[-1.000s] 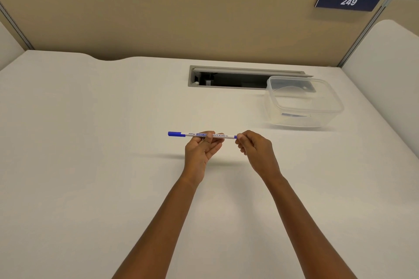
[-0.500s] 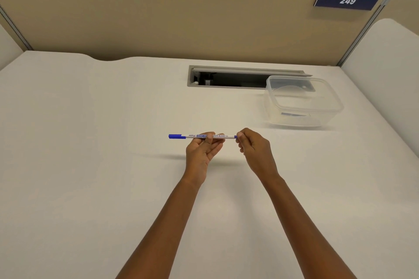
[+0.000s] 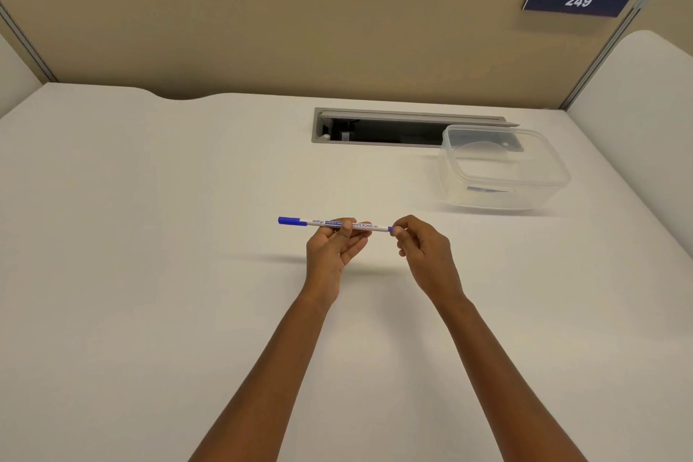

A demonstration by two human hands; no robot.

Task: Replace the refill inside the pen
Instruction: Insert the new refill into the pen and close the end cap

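- Held level above counter [image 3: 150, 255]: pen [image 3: 318, 223], blue cap at left.
- Gripped mid-barrel by left hand [image 3: 330, 253], fingers curled round it.
- Pinched at blue end by right hand [image 3: 423, 253] fingers.

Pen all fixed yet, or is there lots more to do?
Barely started. Nothing looks done: the pen is in one piece, blue cap on. In hand: the left hand holds its barrel while the right hand pinches the blue end piece. Left: open it, swap the refill, close it. No spare refill is in view.
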